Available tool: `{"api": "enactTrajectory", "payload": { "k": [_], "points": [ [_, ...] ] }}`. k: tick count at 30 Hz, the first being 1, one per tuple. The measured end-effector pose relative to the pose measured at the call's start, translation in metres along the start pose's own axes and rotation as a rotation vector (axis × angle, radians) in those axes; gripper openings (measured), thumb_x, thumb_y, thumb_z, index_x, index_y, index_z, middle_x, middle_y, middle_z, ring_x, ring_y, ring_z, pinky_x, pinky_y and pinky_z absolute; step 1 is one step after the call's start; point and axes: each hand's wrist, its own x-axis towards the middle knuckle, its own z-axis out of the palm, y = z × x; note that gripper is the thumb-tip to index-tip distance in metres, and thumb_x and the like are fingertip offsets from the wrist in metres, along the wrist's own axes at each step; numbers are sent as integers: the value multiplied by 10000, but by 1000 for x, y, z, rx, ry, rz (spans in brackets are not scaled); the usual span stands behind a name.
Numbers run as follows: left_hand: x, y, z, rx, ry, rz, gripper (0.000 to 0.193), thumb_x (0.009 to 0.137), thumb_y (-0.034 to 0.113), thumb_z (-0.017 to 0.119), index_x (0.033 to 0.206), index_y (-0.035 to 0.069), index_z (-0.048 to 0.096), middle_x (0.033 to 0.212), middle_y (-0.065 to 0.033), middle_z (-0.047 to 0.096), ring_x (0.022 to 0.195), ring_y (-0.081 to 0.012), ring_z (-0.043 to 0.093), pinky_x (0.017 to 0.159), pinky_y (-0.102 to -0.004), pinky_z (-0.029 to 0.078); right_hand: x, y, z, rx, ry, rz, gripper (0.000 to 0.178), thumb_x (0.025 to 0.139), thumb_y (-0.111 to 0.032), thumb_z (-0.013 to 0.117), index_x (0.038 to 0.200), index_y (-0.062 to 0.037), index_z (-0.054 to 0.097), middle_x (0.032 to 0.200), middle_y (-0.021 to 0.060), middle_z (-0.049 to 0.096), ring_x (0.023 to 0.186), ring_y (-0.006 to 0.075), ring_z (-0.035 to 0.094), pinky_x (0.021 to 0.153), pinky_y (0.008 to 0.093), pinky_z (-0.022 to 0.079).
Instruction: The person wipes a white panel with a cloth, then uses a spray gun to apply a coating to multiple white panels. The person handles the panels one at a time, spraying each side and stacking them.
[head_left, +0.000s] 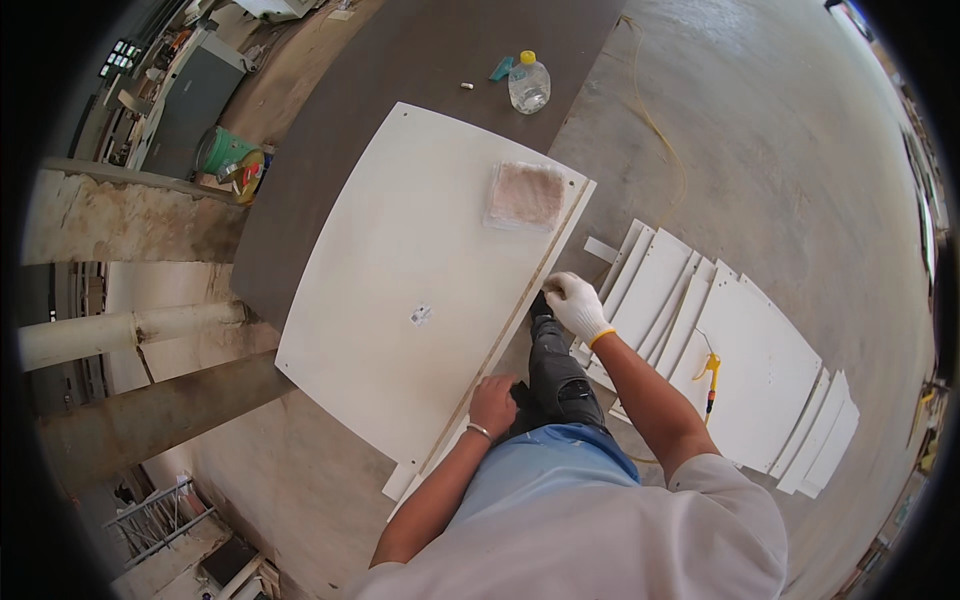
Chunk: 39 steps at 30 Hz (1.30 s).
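At the right edge of the white panel [405,235], on the dark table [420,60], your left hand [492,404] is curled, gloved right hand [577,305] narrow — their hold I cannot tell; touch lightly.

The bare left hand [492,404], a thin pale band [480,431] around its wrist, is below the centre of the frame, fingers bent. The bare left forearm [432,495] slants up to it from the lower edge. The right hand [578,304], in a white fabric glove [572,296] with a yellow cuff [602,336], sits right of centre, fingers curled; the bare right forearm [648,383] reaches up-left to it.
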Motion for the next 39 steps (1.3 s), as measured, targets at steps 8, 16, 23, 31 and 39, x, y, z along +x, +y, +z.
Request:
{"api": "enactTrajectory", "payload": {
  "k": [8,16,23,31,39],
  "points": [
    [33,-30,1,401,296,-307,909,763,211,690,1542,-62,308,1660,-240,232,1544,-483,145,1241,-655,116,186,-63,23,-958,-92,-228,687,815,-277,720,1398,30,524,1362,214,554,1301,383,489,1105,516,371],
    [91,-24,34,456,505,-447,743,887,112,531,1564,-48,270,1662,-298,167,1533,-557,82,1147,-808,22,247,-48,5,-767,-232,-149,408,827,-127,639,1233,-87,643,1245,124,655,1176,311,613,970,468,485],
    [97,-22,29,448,373,-516,695,986,146,480,1611,30,200,1683,-269,138,1529,-554,119,1109,-849,89,218,-44,-47,780,-235,325,598,796,1,535,1390,-59,568,1261,95,645,1213,291,610,1052,368,477],
    [71,-5,27,467,500,-473,624,1006,143,461,1587,2,284,1671,-274,196,1524,-529,181,1116,-829,145,55,13,-136,1186,-215,434,712,779,-105,577,1470,0,438,1437,186,544,1328,373,539,1148,519,435],
    [-44,117,-31,455,392,-324,707,912,165,605,1529,-74,356,1604,-339,294,1470,-548,293,1063,-805,277,-80,139,-202,1192,-165,478,560,857,-155,559,1408,-60,538,1384,142,608,1293,351,576,1118,508,475]
  ]
}}
